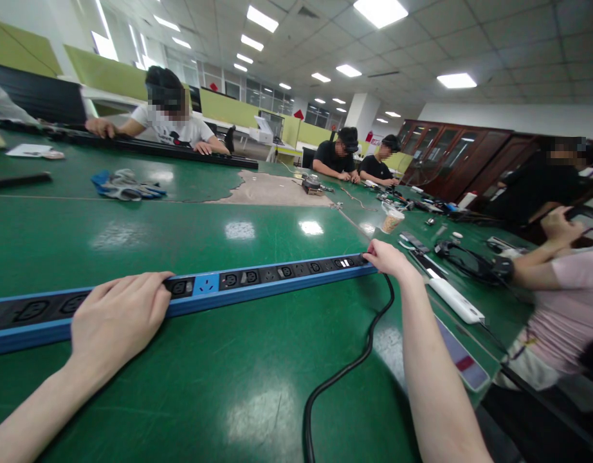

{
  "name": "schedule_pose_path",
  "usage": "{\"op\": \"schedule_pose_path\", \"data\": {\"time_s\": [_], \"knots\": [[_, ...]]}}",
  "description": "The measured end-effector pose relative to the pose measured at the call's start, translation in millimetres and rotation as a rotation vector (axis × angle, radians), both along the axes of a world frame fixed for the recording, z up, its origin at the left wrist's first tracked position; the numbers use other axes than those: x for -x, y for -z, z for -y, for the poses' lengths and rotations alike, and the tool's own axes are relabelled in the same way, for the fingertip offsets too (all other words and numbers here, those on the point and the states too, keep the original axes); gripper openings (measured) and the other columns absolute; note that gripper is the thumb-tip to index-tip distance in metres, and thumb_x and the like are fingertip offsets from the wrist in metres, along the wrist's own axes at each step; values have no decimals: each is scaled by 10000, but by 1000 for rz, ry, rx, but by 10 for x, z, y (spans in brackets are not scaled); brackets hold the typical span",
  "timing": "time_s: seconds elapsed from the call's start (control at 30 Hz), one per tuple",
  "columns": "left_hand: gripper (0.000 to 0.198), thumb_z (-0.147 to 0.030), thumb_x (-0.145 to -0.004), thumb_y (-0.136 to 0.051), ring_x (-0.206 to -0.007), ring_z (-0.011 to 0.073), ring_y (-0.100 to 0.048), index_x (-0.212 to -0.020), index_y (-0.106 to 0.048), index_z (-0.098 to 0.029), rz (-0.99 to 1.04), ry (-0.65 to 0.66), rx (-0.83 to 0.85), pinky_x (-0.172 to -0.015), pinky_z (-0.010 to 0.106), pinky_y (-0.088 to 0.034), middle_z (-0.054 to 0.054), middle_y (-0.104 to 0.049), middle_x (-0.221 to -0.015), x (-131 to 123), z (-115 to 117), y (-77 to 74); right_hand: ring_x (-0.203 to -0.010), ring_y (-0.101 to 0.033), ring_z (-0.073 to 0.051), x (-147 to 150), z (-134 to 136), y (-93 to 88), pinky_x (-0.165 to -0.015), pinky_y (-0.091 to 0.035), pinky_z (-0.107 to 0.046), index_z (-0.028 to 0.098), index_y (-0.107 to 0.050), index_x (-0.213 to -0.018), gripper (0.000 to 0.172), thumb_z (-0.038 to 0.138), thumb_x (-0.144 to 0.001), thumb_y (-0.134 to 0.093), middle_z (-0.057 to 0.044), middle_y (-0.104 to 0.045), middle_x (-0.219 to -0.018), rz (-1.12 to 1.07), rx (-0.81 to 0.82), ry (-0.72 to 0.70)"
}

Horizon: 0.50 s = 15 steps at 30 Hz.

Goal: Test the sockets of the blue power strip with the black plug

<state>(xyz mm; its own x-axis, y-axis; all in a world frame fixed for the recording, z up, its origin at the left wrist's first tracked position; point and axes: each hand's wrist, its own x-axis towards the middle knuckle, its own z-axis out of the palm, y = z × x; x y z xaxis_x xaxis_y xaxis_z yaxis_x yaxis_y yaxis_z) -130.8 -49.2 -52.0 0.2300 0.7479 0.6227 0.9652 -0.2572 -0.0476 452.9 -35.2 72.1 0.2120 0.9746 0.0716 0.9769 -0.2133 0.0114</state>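
Note:
A long blue power strip [258, 292] with a black socket face lies slantwise across the green table. Wrapped over its near-left stretch is my left hand [120, 312], closed on the body with the thumb beside a socket. At the far right end, my right hand [386, 257] pinches the strip's tip with thumb and fingertips; whether a small part is also between them is hidden. A black cable [345, 370] comes out below my right hand and curves down the table toward me. Among the black outlets sits one bright blue socket [206, 285].
Blue-grey gloves [127, 185] lie beyond the strip. To the right are a white power strip [455, 299], a phone [463, 354], coiled black cable [474, 262] and a plastic cup [392, 220]. Several people work around the table, one close on my right [566, 302].

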Motion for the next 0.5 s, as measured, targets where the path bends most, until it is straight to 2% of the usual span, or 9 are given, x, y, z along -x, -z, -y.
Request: {"op": "schedule_pose_path", "data": {"time_s": [0.17, 0.37, 0.5], "knots": [[410, -335, -985, -425, -1212, 335, -629, -1313, -630, -198, 21, 8, -5, -1055, 466, -405, 144, -717, -1260, -6, -4, -2, -936, -675, -207, -13, -6, -1, -688, -413, -264, 209, -639, -1059, 228, 425, -998, -600, -93, -719, -1143, 59, -24, -17], [424, -338, -1003, -405, -1232, 340, -616, -1330, -619, -172, -11, 10, 15, -1076, 467, -389, 154, -707, -1284, 8, -11, 0, -953, -685, -212, -1, -30, 53, -718, -431, -270, 216, -663, -1057, 224, 423, -988, -612, -89, -736, -1116, 57, -32, -5], [403, -335, -995, -412, -1212, 329, -630, -1293, -639, -186, -5, 5, -6, -1067, 456, -392, 138, -725, -1250, 1, -22, 7, -982, -699, -230, 60, -77, 57, -768, -472, -292, 223, -706, -1062, 246, 437, -954, -649, -103, -748, -1100, 76, -10, 56]]}}
